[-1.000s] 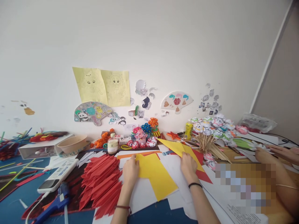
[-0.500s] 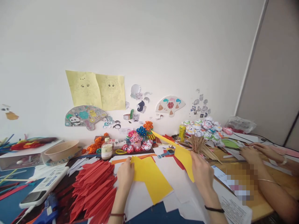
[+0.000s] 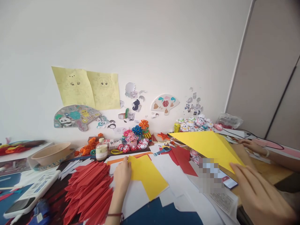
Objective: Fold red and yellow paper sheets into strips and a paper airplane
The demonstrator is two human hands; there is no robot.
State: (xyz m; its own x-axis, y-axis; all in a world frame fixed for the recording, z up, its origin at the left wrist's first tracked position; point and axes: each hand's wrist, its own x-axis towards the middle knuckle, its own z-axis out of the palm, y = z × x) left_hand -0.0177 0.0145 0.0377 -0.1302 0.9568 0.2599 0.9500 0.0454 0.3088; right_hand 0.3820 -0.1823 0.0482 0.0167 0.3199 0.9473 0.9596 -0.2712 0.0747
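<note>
My left hand (image 3: 122, 176) rests flat on the left edge of a yellow paper sheet (image 3: 147, 176) lying on white paper in the middle of the table. My right hand (image 3: 260, 193) is raised at the lower right and grips the near corner of a second yellow sheet (image 3: 208, 145), which is lifted off the table and hangs over the right side. Red paper pieces (image 3: 181, 157) lie uncovered beneath where that sheet was. A pile of folded red paper strips (image 3: 90, 190) lies just left of my left hand.
Another person's hands (image 3: 252, 145) work at the far right. A small bottle (image 3: 101, 151), paper flowers (image 3: 137, 139), a bowl (image 3: 51, 153), a phone (image 3: 20, 204) and a blue glue gun (image 3: 39, 211) crowd the table. Paper crafts hang on the wall behind.
My right hand has pulled the second yellow sheet up and to the right, off the table, exposing red paper. My left hand stays on the other sheet. The view has turned rightward.
</note>
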